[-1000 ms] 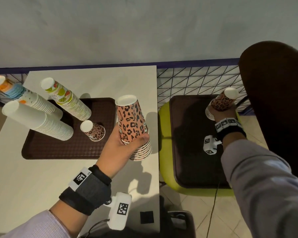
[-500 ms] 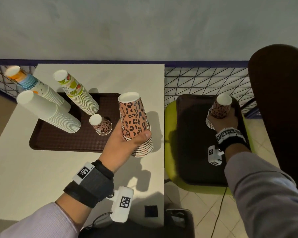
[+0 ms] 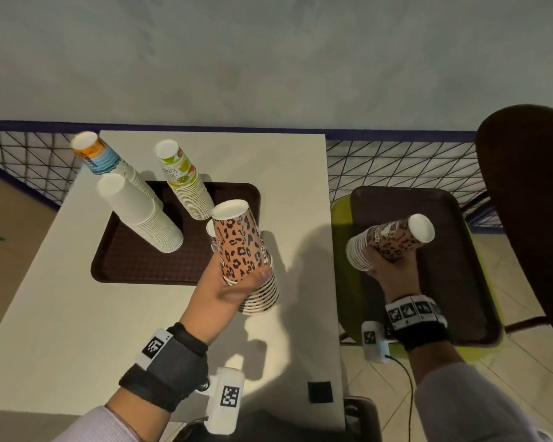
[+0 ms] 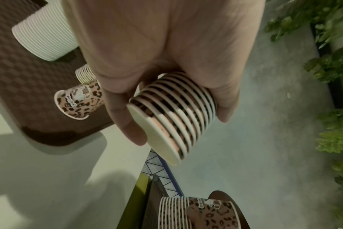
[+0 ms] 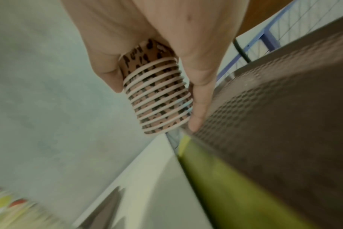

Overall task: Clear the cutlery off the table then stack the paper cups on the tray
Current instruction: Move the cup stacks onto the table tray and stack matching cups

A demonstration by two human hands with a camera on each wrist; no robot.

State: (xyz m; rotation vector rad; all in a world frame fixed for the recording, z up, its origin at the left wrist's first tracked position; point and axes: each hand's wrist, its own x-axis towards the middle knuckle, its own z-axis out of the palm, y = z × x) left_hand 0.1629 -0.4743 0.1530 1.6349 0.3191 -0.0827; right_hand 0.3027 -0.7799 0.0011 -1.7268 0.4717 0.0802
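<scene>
My left hand (image 3: 233,282) grips a stack of leopard-print paper cups (image 3: 241,250), upside down, above the white table (image 3: 61,314) just right of the brown tray (image 3: 134,263). In the left wrist view the fingers wrap that stack (image 4: 174,117). My right hand (image 3: 393,266) holds a second leopard-print stack (image 3: 390,240), tilted on its side, above a second brown tray (image 3: 444,282) on the green chair; the right wrist view shows its rims (image 5: 159,99). On the table tray stand a white cup stack (image 3: 141,215), a fruit-print stack (image 3: 186,183), a colourful stack (image 3: 109,161) and one leopard cup (image 4: 78,102).
A green chair (image 3: 342,282) holds the second tray right of the table. A dark rounded chair back (image 3: 530,218) rises at the far right. A blue-framed wire railing (image 3: 396,167) runs behind. A black square patch (image 3: 320,392) lies near the table's front edge. Plants (image 4: 333,69) show beyond.
My right hand has lifted its leopard stack off the chair tray and tipped it sideways, moving left. My left hand keeps its stack about where it was beside the table tray.
</scene>
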